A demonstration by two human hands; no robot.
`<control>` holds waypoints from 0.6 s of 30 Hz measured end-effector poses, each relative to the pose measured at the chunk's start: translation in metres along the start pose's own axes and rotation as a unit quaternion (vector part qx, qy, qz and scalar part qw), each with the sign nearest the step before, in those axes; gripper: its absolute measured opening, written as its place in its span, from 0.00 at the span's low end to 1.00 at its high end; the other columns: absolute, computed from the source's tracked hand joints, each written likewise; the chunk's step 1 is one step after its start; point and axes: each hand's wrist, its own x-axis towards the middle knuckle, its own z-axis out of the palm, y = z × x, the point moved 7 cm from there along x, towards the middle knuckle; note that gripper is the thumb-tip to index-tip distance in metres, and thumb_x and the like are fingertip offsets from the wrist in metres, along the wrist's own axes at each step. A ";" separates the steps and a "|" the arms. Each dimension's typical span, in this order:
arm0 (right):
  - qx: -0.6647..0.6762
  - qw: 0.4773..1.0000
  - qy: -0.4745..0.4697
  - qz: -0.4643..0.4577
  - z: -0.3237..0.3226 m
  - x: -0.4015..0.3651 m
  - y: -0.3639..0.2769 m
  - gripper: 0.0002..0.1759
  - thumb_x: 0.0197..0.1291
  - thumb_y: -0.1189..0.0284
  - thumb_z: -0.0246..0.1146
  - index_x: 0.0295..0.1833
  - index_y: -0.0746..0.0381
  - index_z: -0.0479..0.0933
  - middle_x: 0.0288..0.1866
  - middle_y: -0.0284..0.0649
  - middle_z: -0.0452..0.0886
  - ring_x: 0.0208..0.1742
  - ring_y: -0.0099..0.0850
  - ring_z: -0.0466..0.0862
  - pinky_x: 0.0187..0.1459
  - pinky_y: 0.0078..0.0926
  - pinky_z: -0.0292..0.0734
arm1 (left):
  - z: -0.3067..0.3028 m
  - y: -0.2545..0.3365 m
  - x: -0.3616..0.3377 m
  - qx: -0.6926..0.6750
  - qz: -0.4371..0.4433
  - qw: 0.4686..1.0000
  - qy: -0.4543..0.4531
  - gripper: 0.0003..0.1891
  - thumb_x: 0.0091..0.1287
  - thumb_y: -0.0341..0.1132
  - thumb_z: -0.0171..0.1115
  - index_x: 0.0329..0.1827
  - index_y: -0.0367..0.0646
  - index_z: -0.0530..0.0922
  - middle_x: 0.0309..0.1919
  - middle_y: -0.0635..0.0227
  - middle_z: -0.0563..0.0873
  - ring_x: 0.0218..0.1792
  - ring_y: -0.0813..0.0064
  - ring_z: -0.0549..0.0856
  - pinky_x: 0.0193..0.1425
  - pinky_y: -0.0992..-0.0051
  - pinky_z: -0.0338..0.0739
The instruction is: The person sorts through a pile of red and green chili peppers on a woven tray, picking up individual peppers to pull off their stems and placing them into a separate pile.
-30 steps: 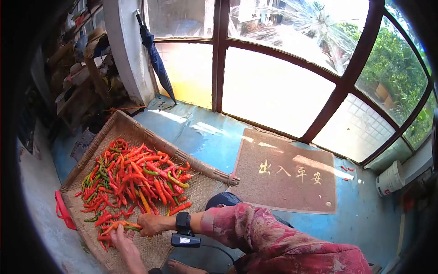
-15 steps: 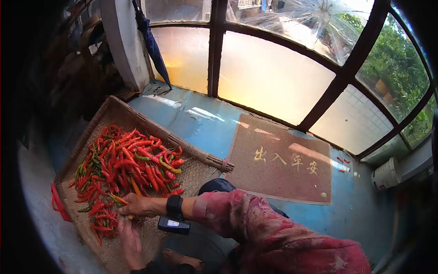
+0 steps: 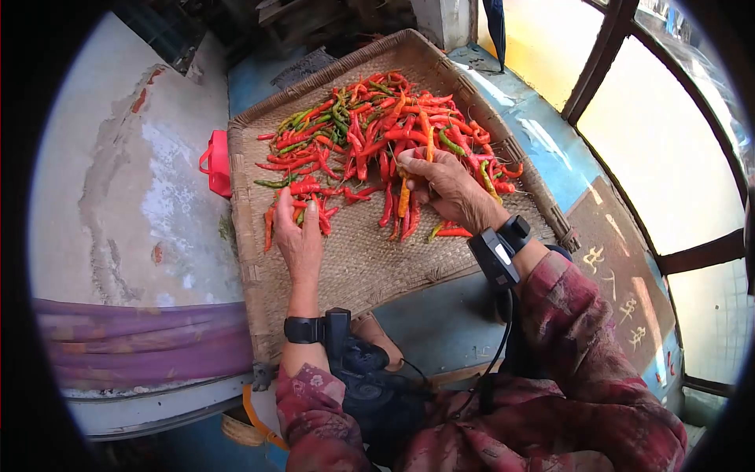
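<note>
A heap of red chili peppers, mixed with green and orange ones, lies in a woven rectangular tray. My right hand is over the heap's front right side, thumb and fingers pinched on an orange chili pepper that hangs downward. At the left, my left hand has its thumb and forefinger apart beside a small cluster of red chilies; its other fingers are partly hidden. Both wrists wear black devices.
A pink-red plastic object sits between the tray's left rim and a peeling wall. Purple cloth covers a ledge at lower left. Right of the tray are a brown doormat, framed windows and a folded umbrella.
The head view has swung left, bringing the whole tray to the middle. My right hand has moved from beside my left hand across to the large heap's right side.
</note>
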 end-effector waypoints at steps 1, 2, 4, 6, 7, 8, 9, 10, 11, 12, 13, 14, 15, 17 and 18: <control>-0.043 0.999 -0.023 0.014 0.002 0.003 0.010 0.05 0.61 0.70 0.60 0.37 0.59 0.73 0.28 0.29 0.74 0.22 0.16 0.73 0.17 0.11 0.63 | 0.019 0.008 -0.007 -0.215 -0.077 0.968 -0.109 0.30 0.66 0.43 0.57 0.66 0.34 0.60 0.51 0.55 0.76 0.52 0.66 0.76 0.55 0.71 0.72; -0.086 0.995 -0.048 0.029 0.005 0.003 0.020 0.05 0.60 0.70 0.60 0.38 0.59 0.74 0.27 0.28 0.74 0.22 0.16 0.73 0.17 0.11 0.64 | 0.039 0.024 -0.019 -0.416 -0.150 0.872 -0.209 0.30 0.67 0.44 0.56 0.66 0.34 0.60 0.50 0.56 0.77 0.50 0.68 0.78 0.52 0.72 0.73; -0.153 0.985 -0.058 0.060 0.018 -0.009 0.031 0.06 0.59 0.71 0.61 0.38 0.61 0.73 0.25 0.30 0.75 0.23 0.17 0.75 0.18 0.12 0.66 | 0.053 0.050 -0.036 -0.464 -0.182 0.812 -0.304 0.30 0.66 0.47 0.57 0.65 0.37 0.62 0.48 0.61 0.78 0.39 0.78 0.79 0.42 0.78 0.75; -0.204 0.972 -0.086 0.073 0.023 -0.011 0.044 0.09 0.59 0.70 0.62 0.39 0.63 0.72 0.26 0.32 0.76 0.23 0.18 0.75 0.17 0.13 0.67 | 0.068 0.051 -0.048 -0.480 -0.207 0.778 -0.348 0.23 0.67 0.44 0.57 0.59 0.38 0.67 0.39 0.67 0.80 0.31 0.83 0.78 0.35 0.82 0.74; -0.190 0.976 -0.071 0.079 0.022 -0.012 0.048 0.11 0.59 0.69 0.63 0.40 0.64 0.72 0.26 0.33 0.76 0.22 0.18 0.75 0.16 0.14 0.66 | 0.070 0.047 -0.049 -0.476 -0.208 0.783 -0.343 0.23 0.67 0.44 0.57 0.59 0.38 0.67 0.39 0.67 0.80 0.31 0.83 0.78 0.35 0.82 0.74; -0.189 0.976 -0.079 0.077 0.024 -0.012 0.050 0.11 0.59 0.69 0.63 0.40 0.64 0.72 0.26 0.33 0.76 0.22 0.18 0.75 0.16 0.14 0.66 | 0.073 0.043 -0.050 -0.495 -0.224 0.767 -0.342 0.20 0.66 0.42 0.58 0.55 0.40 0.69 0.36 0.70 0.80 0.30 0.84 0.78 0.34 0.82 0.74; -0.183 0.977 -0.074 0.084 0.022 -0.012 0.052 0.11 0.59 0.69 0.63 0.40 0.64 0.72 0.26 0.33 0.76 0.21 0.18 0.74 0.16 0.15 0.66 | 0.075 0.039 -0.052 -0.514 -0.241 0.749 -0.342 0.17 0.66 0.40 0.59 0.52 0.41 0.70 0.33 0.72 0.80 0.28 0.85 0.77 0.32 0.83 0.74; -0.177 0.978 -0.067 0.090 0.020 -0.013 0.052 0.11 0.59 0.69 0.63 0.41 0.64 0.71 0.25 0.33 0.76 0.21 0.18 0.74 0.16 0.16 0.65 | 0.073 0.041 -0.052 -0.513 -0.240 0.751 -0.339 0.17 0.66 0.40 0.59 0.52 0.41 0.70 0.33 0.72 0.80 0.28 0.85 0.77 0.32 0.83 0.74; -0.187 0.976 -0.070 0.089 0.019 -0.013 0.051 0.11 0.59 0.68 0.63 0.40 0.64 0.72 0.25 0.32 0.75 0.20 0.18 0.73 0.16 0.16 0.65 | 0.071 0.044 -0.053 -0.543 -0.254 0.725 -0.340 0.16 0.65 0.38 0.60 0.51 0.41 0.70 0.33 0.72 0.79 0.28 0.84 0.77 0.32 0.83 0.74; -0.187 0.976 -0.072 0.087 0.019 -0.013 0.049 0.11 0.59 0.68 0.63 0.40 0.64 0.72 0.25 0.32 0.75 0.20 0.18 0.73 0.16 0.16 0.65 | 0.070 0.047 -0.053 -0.572 -0.266 0.698 -0.339 0.16 0.64 0.37 0.62 0.50 0.42 0.69 0.33 0.72 0.79 0.28 0.84 0.78 0.32 0.83 0.74; -0.188 0.975 -0.076 0.088 0.019 -0.013 0.048 0.11 0.60 0.67 0.62 0.40 0.64 0.72 0.24 0.32 0.74 0.20 0.18 0.73 0.16 0.16 0.65 | 0.071 0.049 -0.056 -0.575 -0.278 0.681 -0.358 0.17 0.63 0.35 0.62 0.51 0.43 0.69 0.33 0.72 0.78 0.28 0.84 0.78 0.32 0.83 0.74; -0.189 0.975 -0.079 0.089 0.021 -0.014 0.047 0.12 0.60 0.66 0.62 0.40 0.64 0.72 0.24 0.32 0.74 0.19 0.18 0.72 0.17 0.16 0.65 | 0.070 0.049 -0.056 -0.574 -0.277 0.682 -0.357 0.17 0.63 0.35 0.62 0.51 0.43 0.69 0.33 0.72 0.78 0.28 0.84 0.78 0.32 0.83 0.74; -0.195 0.974 -0.074 0.087 0.020 -0.016 0.046 0.13 0.60 0.64 0.62 0.39 0.63 0.73 0.22 0.31 0.73 0.18 0.18 0.71 0.15 0.16 0.63 | 0.068 0.050 -0.058 -0.587 -0.279 0.671 -0.355 0.16 0.63 0.34 0.62 0.50 0.43 0.69 0.33 0.72 0.78 0.28 0.83 0.78 0.32 0.83 0.75; -0.193 0.976 -0.068 0.070 0.021 -0.014 0.042 0.13 0.60 0.63 0.63 0.38 0.63 0.73 0.22 0.30 0.72 0.17 0.17 0.70 0.14 0.15 0.62 | 0.066 0.050 -0.057 -0.600 -0.282 0.659 -0.356 0.16 0.63 0.34 0.62 0.50 0.43 0.69 0.33 0.72 0.78 0.28 0.83 0.78 0.32 0.83 0.75; -0.192 0.978 -0.062 0.054 0.020 -0.013 0.039 0.14 0.60 0.63 0.63 0.38 0.63 0.73 0.22 0.30 0.72 0.16 0.17 0.69 0.13 0.15 0.61 | 0.061 0.040 -0.048 -0.601 -0.286 0.678 -0.312 0.15 0.63 0.33 0.62 0.49 0.43 0.69 0.33 0.72 0.78 0.27 0.82 0.78 0.32 0.82 0.76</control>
